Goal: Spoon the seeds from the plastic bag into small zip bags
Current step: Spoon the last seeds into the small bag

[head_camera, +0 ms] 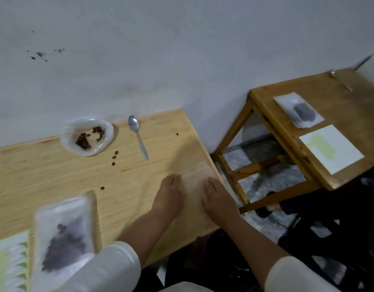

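Observation:
An empty clear zip bag (195, 180) lies flat near the right edge of the light wooden table (55, 178). My left hand (168, 199) rests on the bag's left side and my right hand (218, 199) on its right side, fingers pointing away from me. A metal spoon (137, 137) lies on the table beyond them, bowl up. The opened plastic bag (88, 137) with a few dark seeds sits at the back. A filled zip bag of seeds (65, 243) lies at the near left.
Several loose seeds (114, 158) are scattered on the table. A paper sheet (9, 264) lies at the near left corner. A lower wooden stool (321, 131) to the right holds another filled bag (300, 110), a card (331, 148) and a second spoon (340, 80).

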The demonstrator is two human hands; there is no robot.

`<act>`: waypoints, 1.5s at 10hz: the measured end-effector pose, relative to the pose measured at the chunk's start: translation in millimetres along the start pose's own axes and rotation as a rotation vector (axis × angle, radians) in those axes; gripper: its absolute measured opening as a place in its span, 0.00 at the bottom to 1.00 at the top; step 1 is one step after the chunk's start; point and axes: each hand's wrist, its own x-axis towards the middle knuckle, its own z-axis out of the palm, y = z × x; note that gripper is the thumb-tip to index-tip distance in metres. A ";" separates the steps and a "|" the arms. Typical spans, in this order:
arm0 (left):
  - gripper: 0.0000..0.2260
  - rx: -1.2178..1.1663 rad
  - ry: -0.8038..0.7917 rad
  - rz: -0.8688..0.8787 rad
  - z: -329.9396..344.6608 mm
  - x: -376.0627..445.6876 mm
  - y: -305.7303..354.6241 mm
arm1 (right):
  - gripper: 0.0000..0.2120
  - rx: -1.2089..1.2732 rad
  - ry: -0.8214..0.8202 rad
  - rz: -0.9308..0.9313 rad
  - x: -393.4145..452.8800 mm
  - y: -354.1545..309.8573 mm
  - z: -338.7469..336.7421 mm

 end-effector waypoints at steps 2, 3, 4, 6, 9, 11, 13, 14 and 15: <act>0.25 -0.444 0.268 -0.218 25.3 39.4 -8.6 | 0.27 -0.075 -0.034 -0.122 3.3 15.8 23.6; 0.23 -0.402 0.248 -0.231 22.4 51.4 -7.1 | 0.27 -0.005 0.052 -0.122 6.6 15.0 29.5; 0.20 -0.422 0.236 -0.239 23.2 58.7 -7.6 | 0.25 0.114 0.096 -0.098 4.6 11.5 18.2; 0.10 -0.610 0.261 -0.178 -3.6 50.4 -8.0 | 0.24 0.258 0.158 -0.094 19.8 10.8 0.7; 0.11 -0.786 0.509 -0.106 -82.5 26.5 -50.5 | 0.11 0.601 0.346 -0.246 68.0 -49.2 -84.2; 0.18 -0.900 0.923 -0.349 -139.7 -8.2 -84.9 | 0.04 0.705 0.428 -0.239 75.5 -120.1 -117.9; 0.22 -1.396 0.783 -0.520 -153.8 -51.6 -113.5 | 0.05 0.963 0.276 -0.383 55.5 -191.0 -107.8; 0.23 -1.511 0.756 -0.519 -147.4 -70.9 -134.2 | 0.09 1.043 0.101 -0.428 45.2 -216.0 -96.6; 0.18 -1.542 0.743 -0.532 -140.0 -86.8 -151.5 | 0.16 1.049 0.021 -0.423 37.7 -235.5 -86.5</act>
